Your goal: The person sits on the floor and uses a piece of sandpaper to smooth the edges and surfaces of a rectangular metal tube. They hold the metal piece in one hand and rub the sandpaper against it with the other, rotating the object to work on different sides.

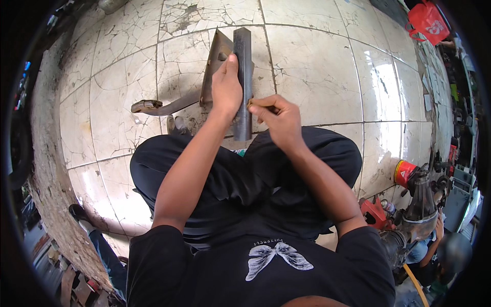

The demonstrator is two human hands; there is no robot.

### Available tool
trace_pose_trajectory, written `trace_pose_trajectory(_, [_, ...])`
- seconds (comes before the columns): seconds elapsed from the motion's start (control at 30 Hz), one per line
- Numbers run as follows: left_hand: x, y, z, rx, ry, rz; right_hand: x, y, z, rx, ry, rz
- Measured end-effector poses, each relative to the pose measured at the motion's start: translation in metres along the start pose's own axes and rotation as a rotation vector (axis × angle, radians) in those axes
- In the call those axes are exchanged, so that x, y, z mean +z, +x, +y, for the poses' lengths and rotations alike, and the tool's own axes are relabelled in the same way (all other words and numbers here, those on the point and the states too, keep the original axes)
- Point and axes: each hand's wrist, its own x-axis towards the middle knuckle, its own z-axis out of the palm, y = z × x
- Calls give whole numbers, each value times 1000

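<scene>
My left hand (228, 89) grips a dark grey steel bar (242, 42) from its left side, with the thumb pointing along it. The bar's near end sits just in front of my knees. At the bar's right edge, my right hand (277, 115) pinches a small brownish piece (250, 104), mostly covered by the fingertips. Behind the bar, partly hidden by it and my left hand, is a rusty metal bracket (208, 73) with raised edges. From its lower left a curved metal arm (178, 105) runs out to a thicker worn end.
Cracked pale tiles (314, 69) cover the floor. To the right stand a large metal gear housing (420, 192), a red tin (404, 173) and a spray can (387, 206). Another person's arm (429, 255) is beside the housing. A person's jeans leg (101, 253) shows at left.
</scene>
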Motion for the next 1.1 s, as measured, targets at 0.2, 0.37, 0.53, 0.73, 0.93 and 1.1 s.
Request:
trace_pose_trajectory(0.2, [16,-13,-14,165,71,32,-6,15,-19,76,86,34])
trace_pose_trajectory(0.37, [13,-18,-21,69,86,-18,-5,19,-13,-86,-2,122])
trace_pose_trajectory(0.53, [14,-19,-10,2,-68,-103,-5,19,-23,-70,-24,139])
trace_pose_trajectory(0.73, [11,-25,4,-56,-62,-71,-7,37,-27,-154,-14,114])
trace_pose_trajectory(0.93, [0,-9,7,-40,-181,2,2,-12,-4,-117,-194,56])
trace_pose_trajectory(1.1, [9,-22,-3,-2,-90,-28,-8,32,-26,-84,-102,115])
